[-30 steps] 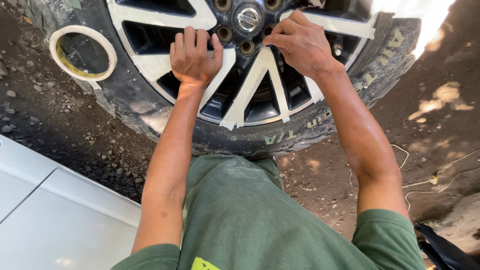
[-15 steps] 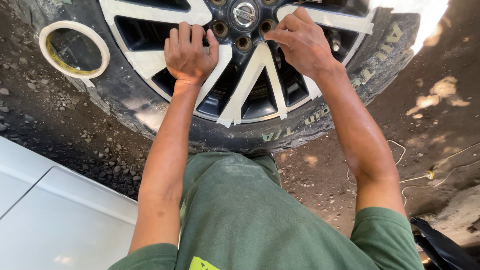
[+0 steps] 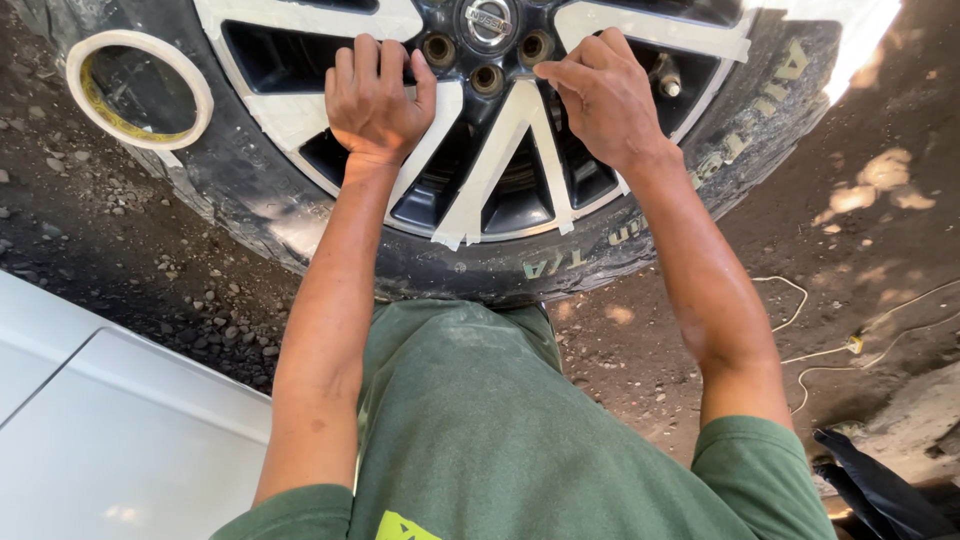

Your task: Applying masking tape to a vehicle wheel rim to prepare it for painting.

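Both your arms reach straight out to the wheel (image 3: 480,180) lying on the dirt ahead, your left hand (image 3: 375,95) pressed flat, fingers spread, on a taped spoke (image 3: 300,115), your right hand (image 3: 600,95) pinching masking tape (image 3: 500,160) near the hub, tape roll (image 3: 140,88) far left.

One wheel (image 3: 500,160) with its tyre, at twelve o'clock. One roll of masking tape (image 3: 138,88) lying on the tyre at ten o'clock. Three open lug holes (image 3: 487,80) show around the hub. Two hands, left (image 3: 375,95) and right (image 3: 600,95), on the taped spokes. One thin cord (image 3: 830,350) on the ground at three o'clock.
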